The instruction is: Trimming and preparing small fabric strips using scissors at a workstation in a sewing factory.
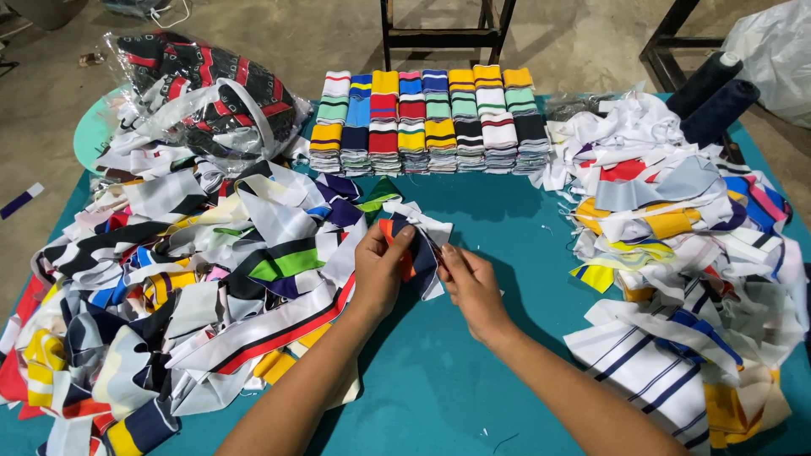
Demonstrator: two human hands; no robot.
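Two hands on one small knit strip (416,253), navy with an orange end, held just above the teal surface (507,219) at centre. My left hand (378,272) pinches the orange end, grip closed on the strip; my right hand (469,283) has fingertips closed on its opposite edge. To do this well, I judge: keep edges aligned, pull flat, no twist. Loose striped pile (194,279) lies just left, another heap (684,253) right; folded stacked rows (427,122) sit beyond, well apart.
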